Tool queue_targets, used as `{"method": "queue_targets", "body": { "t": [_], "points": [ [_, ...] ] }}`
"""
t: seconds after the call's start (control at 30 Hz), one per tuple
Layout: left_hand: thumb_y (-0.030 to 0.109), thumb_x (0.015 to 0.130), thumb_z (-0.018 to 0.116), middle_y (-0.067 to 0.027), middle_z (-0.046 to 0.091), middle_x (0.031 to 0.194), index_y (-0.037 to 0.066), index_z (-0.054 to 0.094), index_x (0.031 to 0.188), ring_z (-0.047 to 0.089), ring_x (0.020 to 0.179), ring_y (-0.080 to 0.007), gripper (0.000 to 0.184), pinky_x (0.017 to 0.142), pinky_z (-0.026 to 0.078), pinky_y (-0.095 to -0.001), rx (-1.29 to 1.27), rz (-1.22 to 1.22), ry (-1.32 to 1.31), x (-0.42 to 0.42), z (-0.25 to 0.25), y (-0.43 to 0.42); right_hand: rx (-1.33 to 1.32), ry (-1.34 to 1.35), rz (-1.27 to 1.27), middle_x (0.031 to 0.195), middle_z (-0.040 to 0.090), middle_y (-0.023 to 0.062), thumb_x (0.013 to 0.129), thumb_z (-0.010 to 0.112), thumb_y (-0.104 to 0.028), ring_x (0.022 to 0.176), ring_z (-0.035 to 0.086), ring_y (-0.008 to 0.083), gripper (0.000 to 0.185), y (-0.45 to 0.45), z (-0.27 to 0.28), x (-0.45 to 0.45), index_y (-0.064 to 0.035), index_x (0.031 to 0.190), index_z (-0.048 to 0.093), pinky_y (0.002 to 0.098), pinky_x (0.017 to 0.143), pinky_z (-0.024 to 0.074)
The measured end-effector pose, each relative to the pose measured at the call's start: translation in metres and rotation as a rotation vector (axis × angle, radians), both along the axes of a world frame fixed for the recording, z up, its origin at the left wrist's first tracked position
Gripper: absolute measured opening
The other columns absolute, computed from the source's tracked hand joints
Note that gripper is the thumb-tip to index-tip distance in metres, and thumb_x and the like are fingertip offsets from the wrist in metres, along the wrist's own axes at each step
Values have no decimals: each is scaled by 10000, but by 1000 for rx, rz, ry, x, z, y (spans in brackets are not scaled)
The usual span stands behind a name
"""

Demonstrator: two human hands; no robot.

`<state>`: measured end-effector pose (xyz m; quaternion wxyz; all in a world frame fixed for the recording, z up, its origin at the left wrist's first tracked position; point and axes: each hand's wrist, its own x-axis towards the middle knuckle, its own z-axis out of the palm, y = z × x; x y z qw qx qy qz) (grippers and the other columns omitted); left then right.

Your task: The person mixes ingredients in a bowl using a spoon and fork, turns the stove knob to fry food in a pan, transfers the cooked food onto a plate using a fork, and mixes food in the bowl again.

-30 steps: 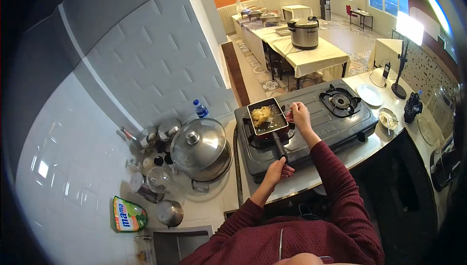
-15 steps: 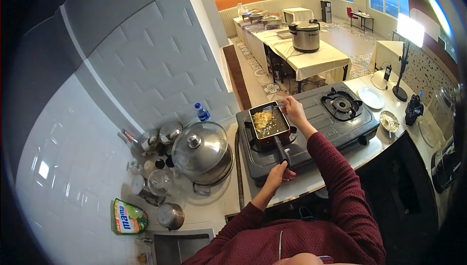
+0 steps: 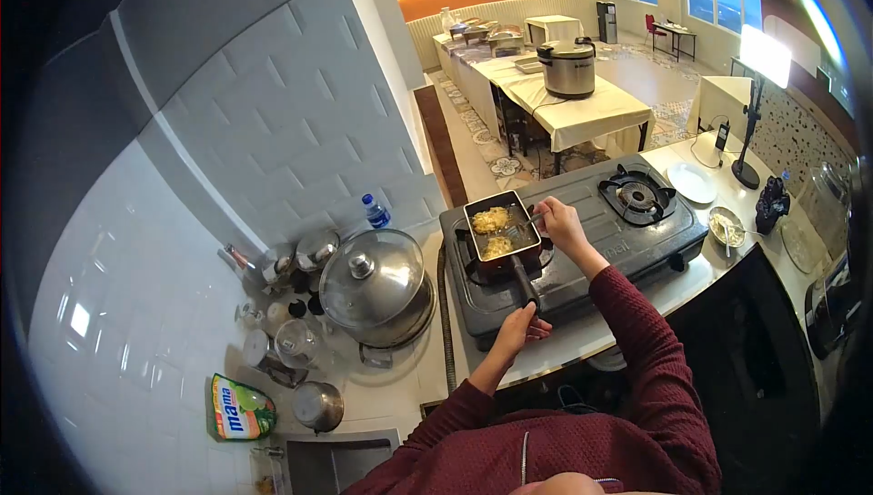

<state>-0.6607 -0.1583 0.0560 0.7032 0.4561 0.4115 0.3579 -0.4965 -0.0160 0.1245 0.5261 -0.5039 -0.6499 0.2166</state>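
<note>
A small square frying pan rests on the left burner of the grey gas stove. Two separate pieces of golden fried food lie in it, one toward the back and one nearer the front. My left hand is closed around the end of the black pan handle. Above the pan's right rim, my right hand grips a fork, whose tip reaches into the pan beside the food.
Left of the stove stands a large lidded pot, with a small metal pot and a green pouch near the sink. To the right are the second burner, a white plate, a bowl and a lamp.
The food, bunched together at the pan's left before, now shows as two pieces apart. My right hand has moved slightly right and down with the fork. My left hand stays on the handle.
</note>
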Motion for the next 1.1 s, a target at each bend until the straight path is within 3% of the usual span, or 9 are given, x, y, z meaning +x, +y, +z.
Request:
{"method": "queue_targets", "body": {
  "t": [0.1,0.37,0.47,0.57,0.7,0.8,1.1],
  "points": [
    [464,886,408,-113,642,814,70,492,827,608,697,-168,406,649,458,-279,-6,0,-21,0,-7,2,135,-89,-84,632,580,175,879,449,-188,589,598,290,231,-2,5,-2,1,829,574,357,555,450],
    [461,886,407,-111,640,809,68,488,835,608,693,-171,405,647,460,-285,-13,-5,-17,0,-11,4,27,-32,93,698,606,183,872,446,-155,690,607,329,195,-11,7,-24,0,836,560,379,612,460],
    [461,886,410,-109,640,807,68,489,835,608,692,-170,404,646,460,-285,-9,2,-12,1,-4,1,69,-112,14,686,600,185,865,453,-151,691,606,332,188,-11,3,-17,2,824,554,381,614,459],
    [462,885,410,-110,640,804,68,490,836,608,690,-170,405,642,461,-285,-12,13,-17,1,-5,0,225,-164,-47,637,583,173,864,462,-164,607,611,292,203,-7,7,-5,11,796,541,365,561,460],
    [464,881,415,-109,640,799,62,493,852,609,684,-170,410,633,460,-286,-29,8,-31,1,-9,3,3,241,-87,545,559,103,860,484,-180,460,574,152,228,10,16,2,19,757,524,289,454,449],
    [459,875,425,-109,640,799,54,496,877,610,679,-171,410,628,459,-283,-61,13,-46,0,-6,3,-96,237,-55,565,580,85,869,491,-158,459,568,124,203,20,17,5,21,780,527,250,427,450],
    [443,867,451,-132,630,816,36,499,905,613,718,-212,412,671,471,-320,-50,26,-30,2,-3,4,-112,139,-145,541,592,106,853,498,-156,485,604,157,210,35,-4,-6,28,755,527,277,464,477]
  ]
}}
